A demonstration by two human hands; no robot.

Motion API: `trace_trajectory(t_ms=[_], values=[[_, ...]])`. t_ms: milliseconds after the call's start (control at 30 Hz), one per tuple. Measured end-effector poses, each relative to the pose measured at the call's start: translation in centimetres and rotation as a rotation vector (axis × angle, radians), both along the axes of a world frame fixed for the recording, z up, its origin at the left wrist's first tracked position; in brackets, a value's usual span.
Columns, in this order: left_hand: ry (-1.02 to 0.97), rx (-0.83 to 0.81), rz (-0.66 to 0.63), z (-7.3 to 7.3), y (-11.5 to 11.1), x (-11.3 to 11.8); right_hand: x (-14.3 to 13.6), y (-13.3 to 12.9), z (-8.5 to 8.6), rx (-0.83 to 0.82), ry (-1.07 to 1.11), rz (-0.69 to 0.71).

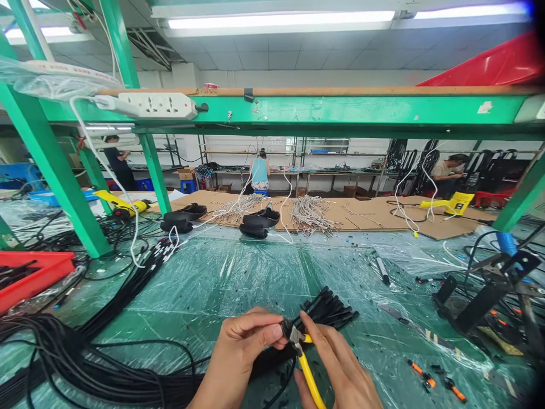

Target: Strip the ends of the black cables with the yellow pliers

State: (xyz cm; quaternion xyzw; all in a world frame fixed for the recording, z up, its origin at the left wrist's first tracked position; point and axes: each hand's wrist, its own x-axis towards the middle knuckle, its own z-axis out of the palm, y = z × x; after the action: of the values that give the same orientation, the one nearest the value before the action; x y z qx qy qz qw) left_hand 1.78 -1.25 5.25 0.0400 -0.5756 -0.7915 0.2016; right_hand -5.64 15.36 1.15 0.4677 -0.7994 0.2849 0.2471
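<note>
left hand (244, 349): thumb and forefinger pinch small black piece (286, 327). right hand (343, 363): wrapped around yellow-handled pliers (310, 379), forefinger stretched forward. metal jaws are at black piece, just beside left fingertips; cannot tell if they bite it. black cables (63, 346) lie at left on green table (264, 278), reaching under left hand. fanned black ends (332, 309) lie just beyond right hand; orange-black pieces (421, 372) lie to right.

The right hand (343, 366) partly hides the yellow-handled pliers (311, 379), whose lower end the bottom edge crops. Left of the pliers, the left hand (238, 347) covers much of a black piece (286, 328); farther left, a red tray (46, 279) is cut off.
</note>
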Motion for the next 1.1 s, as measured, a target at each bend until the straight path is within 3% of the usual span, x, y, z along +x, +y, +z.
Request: trace_trajectory(t_ms=[267, 567, 833, 967, 1100], values=[[-0.005, 0.039, -0.001, 0.3, 0.0, 0.0, -0.1, 0.2, -0.8, -0.002, -0.024, 0.078], [-0.061, 0.168, -0.036, 0.4, 0.3, -0.1, -0.4, -0.4, -1.2, -0.123, -0.176, 0.130], [-0.024, 0.069, -0.092, 0.8, -0.4, -0.1, -0.4, 0.1, -1.0, -0.030, -0.294, 0.147], [-0.020, 0.043, -0.121, 0.7, -0.1, 0.0, -0.2, -0.1, -1.1, -0.079, -0.491, 0.205], [-0.042, 0.113, -0.131, 0.3, 0.5, -0.2, 0.5, -0.5, -0.7, -0.241, -0.974, 0.316]])
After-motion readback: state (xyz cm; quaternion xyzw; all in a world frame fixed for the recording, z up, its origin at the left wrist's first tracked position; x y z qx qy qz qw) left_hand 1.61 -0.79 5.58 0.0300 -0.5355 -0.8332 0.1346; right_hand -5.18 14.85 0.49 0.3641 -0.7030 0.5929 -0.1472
